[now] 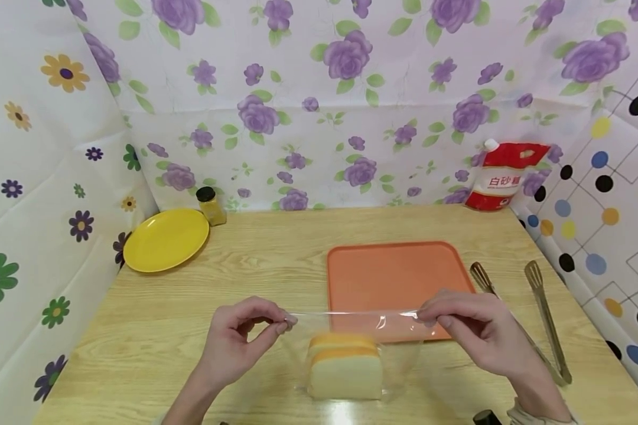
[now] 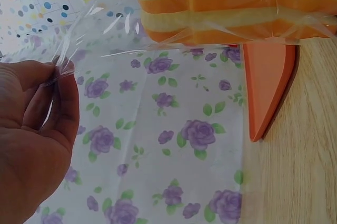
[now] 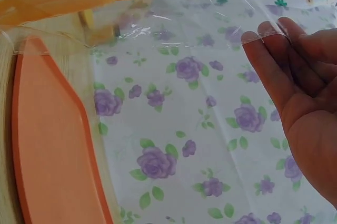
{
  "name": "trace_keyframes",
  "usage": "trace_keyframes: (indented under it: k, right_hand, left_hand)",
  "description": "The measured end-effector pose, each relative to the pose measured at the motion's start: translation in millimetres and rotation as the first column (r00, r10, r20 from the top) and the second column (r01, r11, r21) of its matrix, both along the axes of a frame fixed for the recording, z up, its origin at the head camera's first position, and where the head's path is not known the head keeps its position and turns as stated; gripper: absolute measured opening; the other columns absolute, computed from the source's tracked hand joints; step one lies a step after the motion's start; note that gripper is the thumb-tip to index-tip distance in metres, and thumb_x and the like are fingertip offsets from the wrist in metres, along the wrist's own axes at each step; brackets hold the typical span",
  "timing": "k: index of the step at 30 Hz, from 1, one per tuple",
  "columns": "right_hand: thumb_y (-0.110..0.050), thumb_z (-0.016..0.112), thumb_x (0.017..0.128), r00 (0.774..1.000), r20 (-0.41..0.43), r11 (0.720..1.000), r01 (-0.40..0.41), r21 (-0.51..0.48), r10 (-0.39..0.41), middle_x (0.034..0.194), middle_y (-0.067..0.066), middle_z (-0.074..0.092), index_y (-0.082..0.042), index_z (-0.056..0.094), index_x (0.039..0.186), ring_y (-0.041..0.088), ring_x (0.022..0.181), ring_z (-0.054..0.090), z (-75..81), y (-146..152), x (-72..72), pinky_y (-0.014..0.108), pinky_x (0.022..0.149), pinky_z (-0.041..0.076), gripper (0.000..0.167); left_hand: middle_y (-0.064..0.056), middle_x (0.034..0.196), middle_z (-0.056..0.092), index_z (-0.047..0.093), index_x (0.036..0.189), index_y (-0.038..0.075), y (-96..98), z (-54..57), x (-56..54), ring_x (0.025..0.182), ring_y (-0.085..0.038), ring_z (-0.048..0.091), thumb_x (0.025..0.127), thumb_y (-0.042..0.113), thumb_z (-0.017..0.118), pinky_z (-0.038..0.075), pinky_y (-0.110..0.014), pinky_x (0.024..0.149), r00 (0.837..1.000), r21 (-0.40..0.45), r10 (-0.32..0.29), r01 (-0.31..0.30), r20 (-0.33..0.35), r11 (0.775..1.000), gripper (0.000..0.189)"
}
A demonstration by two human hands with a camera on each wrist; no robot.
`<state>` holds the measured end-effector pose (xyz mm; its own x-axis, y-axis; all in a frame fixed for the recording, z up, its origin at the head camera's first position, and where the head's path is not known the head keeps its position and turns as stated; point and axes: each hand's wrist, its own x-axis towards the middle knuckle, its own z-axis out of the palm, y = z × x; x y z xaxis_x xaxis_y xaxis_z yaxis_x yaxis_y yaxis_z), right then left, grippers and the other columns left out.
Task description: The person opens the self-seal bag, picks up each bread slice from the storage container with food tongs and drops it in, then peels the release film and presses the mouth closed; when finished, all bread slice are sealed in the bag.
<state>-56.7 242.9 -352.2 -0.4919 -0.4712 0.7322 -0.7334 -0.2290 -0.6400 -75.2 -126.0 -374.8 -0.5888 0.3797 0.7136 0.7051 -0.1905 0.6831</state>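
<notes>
Two slices of bread (image 1: 345,375) with orange-brown crusts stand upright inside a clear plastic bag (image 1: 401,357). My left hand (image 1: 239,336) pinches the bag's upper left corner between thumb and fingertips. At the opposite upper corner, my right hand (image 1: 484,330) pinches the film the same way. The bag's top edge is stretched straight between both hands. In the left wrist view the bread (image 2: 237,11) shows through the film, pressed close to the bag's lower edge. The bag overlaps the front of an orange tray (image 1: 399,274) in the head view.
Metal tongs (image 1: 550,324) lie spread on the wooden table right of the tray. A yellow plate (image 1: 166,241) and a black-capped jar (image 1: 211,206) stand back left. A red and white pouch (image 1: 502,177) leans at the back right. A black cap (image 1: 486,417) shows at the front edge.
</notes>
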Motion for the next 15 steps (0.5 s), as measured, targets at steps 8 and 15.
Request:
trace_keyframes:
  k: [8, 15]
  right_hand:
    - [0.027, 0.055, 0.088, 0.995, 0.094, 0.999, 0.04, -0.005, -0.04, 0.105, 0.023, 0.068, 0.012, 0.067, 0.111, 0.021, 0.091, 0.066, -3.8, 1.1, 0.9, 0.027, 0.064, 0.055, 0.03]
    - [0.028, 0.06, 0.084, 0.992, 0.083, 0.995, 0.094, -0.019, -0.092, 0.1, 0.023, 0.069, 0.011, 0.069, 0.107, 0.019, 0.089, 0.068, -6.5, -2.1, 1.2, 0.024, 0.062, 0.056, 0.03]
  left_hand:
    - [-0.017, 0.092, 0.072, 0.066, 0.099, -0.005, 1.7, 2.8, 1.6, 0.085, -0.02, 0.072, 0.077, -0.029, 0.065, 0.059, -0.028, 0.069, 1.0, -0.006, 0.022, -0.022, 0.0, 1.0, 0.033]
    - [-0.015, 0.091, 0.072, 0.067, 0.1, -0.002, 1.4, 9.1, 6.5, 0.083, -0.02, 0.071, 0.076, -0.031, 0.065, 0.059, -0.027, 0.068, 0.997, -0.052, 0.079, -0.077, 0.022, 0.996, 0.037]
